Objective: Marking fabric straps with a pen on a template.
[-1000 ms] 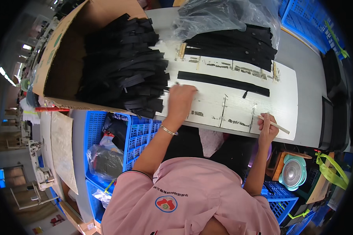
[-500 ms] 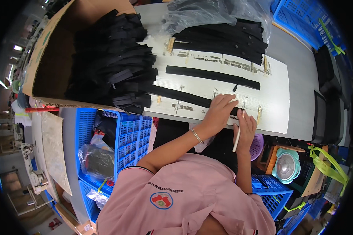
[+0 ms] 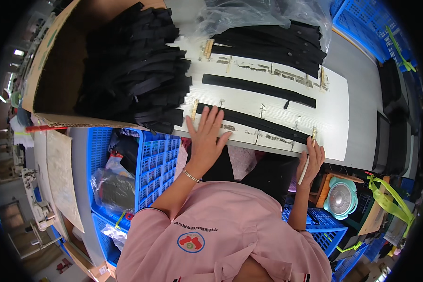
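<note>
A narrow black fabric strip (image 3: 254,122) lies lengthwise across the near part of a white marked board (image 3: 331,122), between two yellowish tape marks. Spread and flat, my left hand (image 3: 205,139) has its fingertips at the strip's left end. At the other end, by the right tape mark, are the fingertips of my right hand (image 3: 311,162), which is closed around a slim white pen-like stick (image 3: 304,171) pointing down toward me. Farther up the board lies a second black strip (image 3: 254,88) with a small dark tab hanging from it.
A cardboard box (image 3: 56,61) at left spills a big pile of black strips (image 3: 145,70). More black strips (image 3: 277,47) lie at the far side beside clear plastic film (image 3: 244,16). Blue crates (image 3: 157,169) stand below the table edge, with a teal fan (image 3: 341,197) at right.
My left hand has slid left and its fingers have spread. My right hand has moved right with the stick. The near strip has shifted right, clear of the pile, and its whole length shows.
</note>
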Demonstrator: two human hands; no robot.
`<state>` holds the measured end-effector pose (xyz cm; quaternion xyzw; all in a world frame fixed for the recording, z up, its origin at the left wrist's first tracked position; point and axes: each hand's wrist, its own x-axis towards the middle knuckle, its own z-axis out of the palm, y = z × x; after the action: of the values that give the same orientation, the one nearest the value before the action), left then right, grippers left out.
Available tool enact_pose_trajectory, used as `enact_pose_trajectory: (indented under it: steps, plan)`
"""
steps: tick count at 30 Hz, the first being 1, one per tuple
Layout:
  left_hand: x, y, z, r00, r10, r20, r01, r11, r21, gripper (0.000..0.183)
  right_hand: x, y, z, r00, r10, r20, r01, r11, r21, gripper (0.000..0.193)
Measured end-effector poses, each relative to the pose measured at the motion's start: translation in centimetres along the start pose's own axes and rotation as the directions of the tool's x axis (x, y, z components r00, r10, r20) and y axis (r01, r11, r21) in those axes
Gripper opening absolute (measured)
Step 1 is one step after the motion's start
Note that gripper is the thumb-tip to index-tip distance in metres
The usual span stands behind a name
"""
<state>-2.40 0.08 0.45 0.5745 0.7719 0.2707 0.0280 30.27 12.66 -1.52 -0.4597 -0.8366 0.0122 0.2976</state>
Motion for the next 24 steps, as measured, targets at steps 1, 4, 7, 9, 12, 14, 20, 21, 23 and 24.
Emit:
enact_pose_trajectory:
  steps: [1,4,7,9,12,14,20,21,23,24]
  plan:
    - [-0.2,-0.5,-0.5,1.000,-0.003,0.000,0.003,1.000,-0.004,0.062,0.1,0.0,-0.1,1.000,0.001,0.013,-0.001,1.000,0.001,0.036]
    - [-1.0,-1.1,-1.3,0.999,-0.031,0.032,0.031,1.000,0.003,0.064,0.3,0.1,-0.4,1.000,-0.003,0.022,0.003,1.000,0.001,0.035]
    - [-1.5,-1.2,-1.4,0.998,-0.043,0.044,0.044,0.999,-0.018,0.065,0.9,-0.4,-0.8,0.999,0.013,0.040,-0.012,1.000,-0.014,0.035]
    - [-1.6,-1.3,-1.2,0.999,-0.041,0.023,0.041,0.999,-0.012,0.066,1.6,-1.1,-1.2,0.997,0.031,0.066,-0.029,0.999,-0.033,0.035]
    - [-1.4,-1.4,-1.0,1.000,-0.029,0.012,0.029,0.999,-0.017,0.068,3.3,-3.4,-1.4,0.999,0.028,0.022,-0.026,0.994,-0.102,0.029]
    - [-1.5,-1.5,-1.0,0.999,-0.031,0.016,0.032,0.999,-0.029,0.068,5.3,-6.8,-1.1,0.998,0.057,-0.017,-0.052,0.972,0.231,0.027]
    - [-1.6,-1.7,-1.0,0.999,-0.042,0.001,0.042,0.998,-0.043,0.070,9.5,-17.0,3.1,0.893,0.191,0.407,-0.446,0.478,0.756,0.019]
    - [-1.5,-1.7,-1.0,0.999,-0.042,0.004,0.042,0.998,-0.047,0.070,9.9,-18.0,4.0,0.894,0.188,0.408,-0.445,0.483,0.754,0.019]
    - [-1.5,-1.6,-1.0,0.999,-0.048,0.005,0.048,0.998,-0.050,0.070,10.1,-19.1,6.4,0.866,0.143,0.478,-0.488,0.442,0.752,0.018]
    - [-1.5,-1.6,-0.9,0.999,-0.043,0.002,0.043,0.998,-0.055,0.070,10.0,-19.2,7.6,0.866,0.140,0.480,-0.488,0.446,0.750,0.018]
